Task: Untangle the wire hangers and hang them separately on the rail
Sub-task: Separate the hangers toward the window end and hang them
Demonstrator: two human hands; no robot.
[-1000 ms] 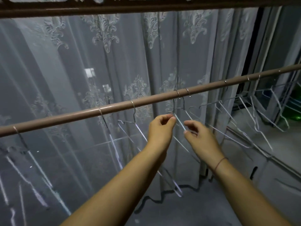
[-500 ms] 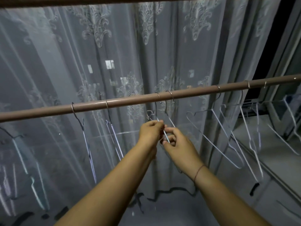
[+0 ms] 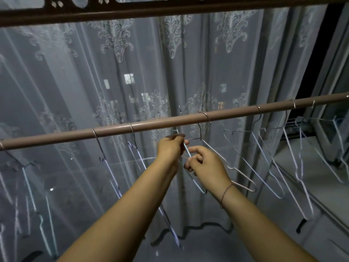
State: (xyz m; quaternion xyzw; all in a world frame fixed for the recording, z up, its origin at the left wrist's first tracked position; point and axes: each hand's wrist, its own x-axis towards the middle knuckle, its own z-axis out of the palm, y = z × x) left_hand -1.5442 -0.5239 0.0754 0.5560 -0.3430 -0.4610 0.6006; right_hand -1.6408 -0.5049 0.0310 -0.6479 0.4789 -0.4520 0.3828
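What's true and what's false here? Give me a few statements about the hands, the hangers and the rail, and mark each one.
1. The left hand and the right hand both grip hanger wire just below the rail. True.
2. The right wrist wears a thin band. True.
3. Nothing hangs on the rail to the right of the hands. False: several hangers hang there.
4. A bare brick wall stands behind the rail. False: a sheer patterned curtain hangs behind it.
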